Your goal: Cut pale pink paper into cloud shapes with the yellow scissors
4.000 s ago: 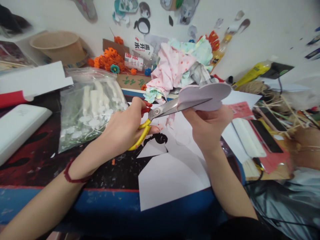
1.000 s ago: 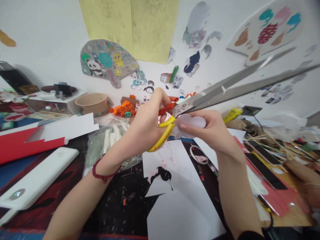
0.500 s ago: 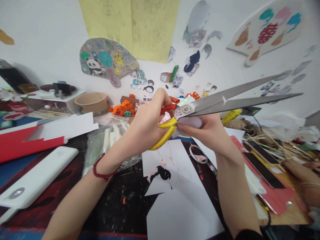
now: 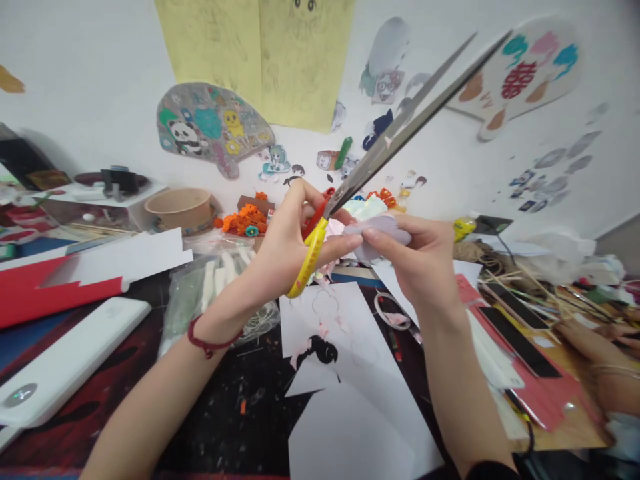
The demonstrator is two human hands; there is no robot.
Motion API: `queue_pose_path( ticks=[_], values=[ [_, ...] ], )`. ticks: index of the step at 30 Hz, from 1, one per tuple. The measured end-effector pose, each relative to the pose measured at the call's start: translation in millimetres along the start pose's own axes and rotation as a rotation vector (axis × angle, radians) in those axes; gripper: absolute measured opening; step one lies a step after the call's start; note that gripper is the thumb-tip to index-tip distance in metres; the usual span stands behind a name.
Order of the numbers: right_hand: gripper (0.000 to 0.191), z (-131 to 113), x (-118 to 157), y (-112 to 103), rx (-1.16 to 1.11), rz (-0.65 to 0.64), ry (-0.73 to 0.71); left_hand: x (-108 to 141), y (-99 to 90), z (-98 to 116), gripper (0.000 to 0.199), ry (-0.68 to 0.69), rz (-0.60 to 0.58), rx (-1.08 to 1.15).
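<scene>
My left hand [image 4: 285, 250], with a red cord bracelet at the wrist, is closed around the red and yellow handles of large scissors [image 4: 380, 145]. Their blades point up and right, slightly apart. The left thumb also touches a small pale lilac paper piece [image 4: 383, 230]. My right hand [image 4: 420, 257] pinches that paper between thumb and fingers. Below the hands a white sheet [image 4: 357, 400] lies on the dark table, bearing a black and pink cut-out figure [image 4: 323, 350] and faint drawn lines.
A white power bank [image 4: 75, 360] and red paper [image 4: 55, 287] lie at left. A plastic bag [image 4: 193, 290], a tan bowl [image 4: 180, 207] and orange flowers [image 4: 245, 220] stand behind. At right are phones [image 4: 520, 340] and another person's arm [image 4: 613, 380].
The scissors have swung from pointing right to pointing steeply up and right. My left thumb now reaches the paper, and the paper shows more between both hands.
</scene>
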State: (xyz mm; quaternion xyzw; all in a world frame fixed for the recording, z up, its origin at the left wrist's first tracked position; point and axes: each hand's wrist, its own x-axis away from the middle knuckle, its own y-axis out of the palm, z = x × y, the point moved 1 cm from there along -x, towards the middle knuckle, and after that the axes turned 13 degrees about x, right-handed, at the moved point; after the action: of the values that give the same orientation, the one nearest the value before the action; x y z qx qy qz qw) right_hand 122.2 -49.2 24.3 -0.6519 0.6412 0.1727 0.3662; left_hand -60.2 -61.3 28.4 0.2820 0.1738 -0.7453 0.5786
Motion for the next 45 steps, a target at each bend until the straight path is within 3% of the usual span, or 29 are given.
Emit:
queue_pose_path(
  ticks=[13, 20, 27, 30, 35, 39, 45],
  values=[
    [0.003, -1.1, 1.2, 4.4, -0.054, -0.037, -0.04, -0.6, -2.1, -2.2, 0.046, 0.099, 0.037, -0.039],
    [0.005, -4.1, 2.9, -4.1, 0.032, -0.091, 0.012, 1.1, -2.8, 0.7, 0.046, 0.087, -0.053, -0.055],
    [0.003, -4.1, 3.9, -9.4, 0.075, -0.124, 0.083, -0.7, -2.8, -0.4, 0.043, 0.001, -0.05, -0.061],
    [0.006, -3.6, 2.0, -6.9, 0.065, -0.022, 0.074, -2.0, -5.5, -3.5, 0.041, 0.072, 0.049, -0.184],
    [0.005, -0.4, -2.5, -6.0, 0.014, 0.303, -0.037, 3.2, -1.0, -0.3, 0.055, 0.256, 0.224, -0.611],
    [0.006, 0.5, -3.0, -8.6, 0.019, 0.473, -0.114, 9.6, 8.5, 0.8, 0.056, 0.265, 0.212, -0.849],
    [0.007, -4.8, 0.8, -11.3, 0.073, 0.57, -0.195, 11.4, 12.6, -6.0, 0.052, 0.32, 0.179, -0.936]
  ],
)
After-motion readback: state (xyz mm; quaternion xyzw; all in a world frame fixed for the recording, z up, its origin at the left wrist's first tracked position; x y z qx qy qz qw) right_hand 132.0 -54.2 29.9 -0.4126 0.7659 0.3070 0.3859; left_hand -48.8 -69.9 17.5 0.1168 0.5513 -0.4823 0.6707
